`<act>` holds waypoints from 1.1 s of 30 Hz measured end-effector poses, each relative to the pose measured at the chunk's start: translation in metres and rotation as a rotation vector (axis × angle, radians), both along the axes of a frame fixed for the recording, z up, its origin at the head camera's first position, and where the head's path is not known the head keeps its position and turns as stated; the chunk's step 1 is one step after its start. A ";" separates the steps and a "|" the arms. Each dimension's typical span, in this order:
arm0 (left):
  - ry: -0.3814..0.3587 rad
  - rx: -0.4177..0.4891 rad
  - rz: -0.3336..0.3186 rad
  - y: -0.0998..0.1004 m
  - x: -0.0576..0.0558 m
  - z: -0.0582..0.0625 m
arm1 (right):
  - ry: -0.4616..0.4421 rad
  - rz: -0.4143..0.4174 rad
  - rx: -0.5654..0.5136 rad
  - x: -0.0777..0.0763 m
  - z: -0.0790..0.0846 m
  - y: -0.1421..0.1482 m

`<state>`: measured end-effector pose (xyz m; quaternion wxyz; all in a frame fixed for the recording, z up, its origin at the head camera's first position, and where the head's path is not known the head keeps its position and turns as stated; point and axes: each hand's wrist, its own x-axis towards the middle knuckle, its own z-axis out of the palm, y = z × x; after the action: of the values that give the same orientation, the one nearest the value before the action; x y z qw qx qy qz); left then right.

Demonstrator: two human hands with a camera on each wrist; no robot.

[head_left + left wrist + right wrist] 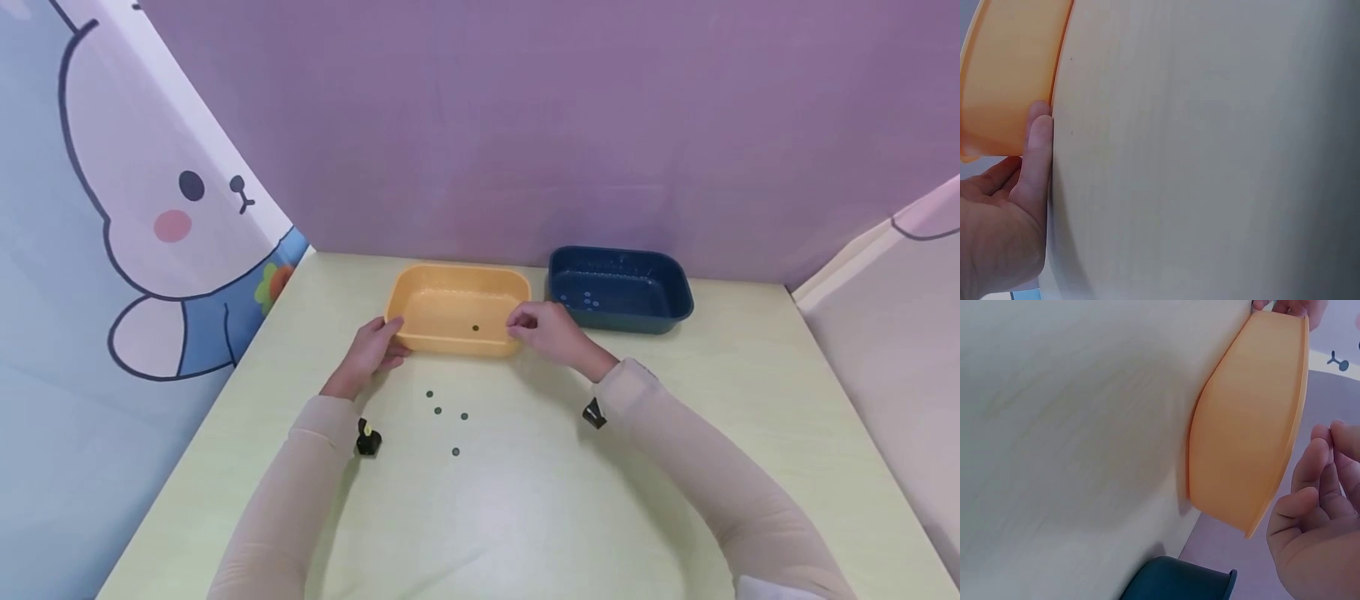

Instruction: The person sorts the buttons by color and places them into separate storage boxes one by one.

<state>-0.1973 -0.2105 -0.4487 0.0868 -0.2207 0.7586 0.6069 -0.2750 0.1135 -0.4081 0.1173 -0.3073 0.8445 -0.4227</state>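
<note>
A yellow tub [465, 345] stands on the table, with one small dark disc [476, 327] lying inside it. My left hand [372, 350] grips the tub's front left corner; the left wrist view shows the fingers of that hand [1007, 212] against the tub's end. Above the right rim, my right hand [551, 333] has its thumb and forefinger brought together. In the right wrist view the fingers of this hand [1322, 506] are curled, and nothing shows between their tips. Several small dark discs, one of them a front disc [455, 452], lie loose on the table.
A dark blue tub [637, 317] stands right of the yellow one, with several small bluish discs [588, 302] in it. A purple curtain [480, 125] hangs behind the table [525, 517]. Black wrist mounts [368, 439] jut from both sleeves.
</note>
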 end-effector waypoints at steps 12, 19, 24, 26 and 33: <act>0.005 -0.005 0.005 0.000 0.001 0.000 | -0.007 -0.022 -0.015 -0.009 0.003 -0.008; 0.007 -0.002 0.003 0.001 0.002 0.001 | -0.033 -0.032 -0.002 -0.014 0.006 -0.013; 0.016 0.004 0.006 0.001 0.003 0.001 | -0.030 -0.040 0.013 -0.016 0.006 -0.018; 0.017 0.009 0.004 0.000 0.003 0.000 | -0.027 -0.045 0.021 -0.017 0.007 -0.021; 0.006 0.005 0.008 0.000 0.002 0.001 | -0.022 -0.057 0.034 -0.019 0.008 -0.027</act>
<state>-0.1948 -0.2102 -0.4474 0.0826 -0.2217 0.7563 0.6100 -0.2941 0.0864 -0.4002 0.1199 -0.2762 0.8587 -0.4147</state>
